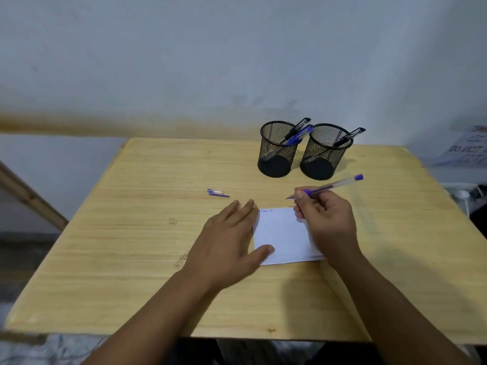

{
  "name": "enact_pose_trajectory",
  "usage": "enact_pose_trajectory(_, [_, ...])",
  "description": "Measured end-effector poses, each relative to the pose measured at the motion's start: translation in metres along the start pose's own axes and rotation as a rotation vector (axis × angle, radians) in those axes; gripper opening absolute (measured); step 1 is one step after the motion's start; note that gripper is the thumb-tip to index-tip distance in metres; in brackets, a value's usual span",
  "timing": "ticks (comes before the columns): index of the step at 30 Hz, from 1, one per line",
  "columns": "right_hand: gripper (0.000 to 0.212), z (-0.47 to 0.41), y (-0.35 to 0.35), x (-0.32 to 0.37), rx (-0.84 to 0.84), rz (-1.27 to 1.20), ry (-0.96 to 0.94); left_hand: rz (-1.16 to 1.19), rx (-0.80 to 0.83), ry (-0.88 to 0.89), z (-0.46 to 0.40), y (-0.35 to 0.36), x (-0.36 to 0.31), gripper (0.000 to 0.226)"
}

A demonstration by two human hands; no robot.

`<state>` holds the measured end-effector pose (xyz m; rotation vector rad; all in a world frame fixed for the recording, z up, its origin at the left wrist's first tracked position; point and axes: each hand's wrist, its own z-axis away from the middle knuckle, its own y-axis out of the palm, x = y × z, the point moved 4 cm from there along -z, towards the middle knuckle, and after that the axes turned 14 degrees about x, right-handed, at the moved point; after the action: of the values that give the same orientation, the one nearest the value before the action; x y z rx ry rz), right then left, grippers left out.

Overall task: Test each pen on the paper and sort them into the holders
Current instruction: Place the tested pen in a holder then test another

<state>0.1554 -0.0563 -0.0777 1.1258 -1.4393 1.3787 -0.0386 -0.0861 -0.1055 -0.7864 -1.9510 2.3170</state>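
Note:
My right hand [325, 219] grips an uncapped blue pen [334, 184], tip pointing left just above the far edge of a small white paper [283, 237]. The paper has a few blue scribbles along its top left. My left hand [226, 243] lies flat with fingers apart, its thumb pressing on the paper's left edge. The pen's blue cap [217, 192] lies on the table to the left. Two black mesh holders stand at the back: the left holder [278, 150] has a blue pen and a black pen, the right holder [325, 152] has one black pen.
The wooden table [131, 246] ends at a white wall behind the holders. A printed sign [467, 150] sits off the table's right side. A wooden beam [29, 197] slants at the far left.

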Motion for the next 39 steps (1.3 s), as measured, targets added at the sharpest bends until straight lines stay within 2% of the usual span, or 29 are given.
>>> enact_pose_trajectory(4, [0.006, -0.007, 0.010, -0.006, 0.058, 0.038, 0.038, -0.066, 0.033, -0.045, 0.001, 0.004, 0.001, 0.082])
enact_pose_trajectory(6, [0.009, -0.011, 0.012, -0.009, 0.066, 0.152, 0.058, -0.076, 0.030, -0.053, 0.001, 0.005, 0.000, 0.082])
enact_pose_trajectory(8, [0.011, -0.014, 0.013, -0.010, 0.066, 0.257, 0.055, -0.076, 0.033, -0.057, 0.000, 0.004, 0.000, 0.083])
enact_pose_trajectory(16, [0.021, -0.018, 0.019, -0.015, 0.017, 0.382, 0.066, -0.039, 0.032, -0.043, -0.002, 0.000, -0.002, 0.086])
enact_pose_trajectory(20, [0.018, -0.015, 0.020, -0.015, -0.021, 0.390, 0.077, -0.022, 0.030, -0.041, -0.002, 0.000, -0.002, 0.087])
enact_pose_trajectory(31, [0.013, -0.015, 0.023, -0.011, 0.054, 0.452, 0.100, -0.007, 0.018, -0.040, -0.002, -0.002, -0.002, 0.086])
enact_pose_trajectory(39, [0.018, -0.015, 0.026, -0.012, 0.057, 0.465, 0.101, -0.004, 0.016, -0.042, -0.001, -0.002, -0.002, 0.086])
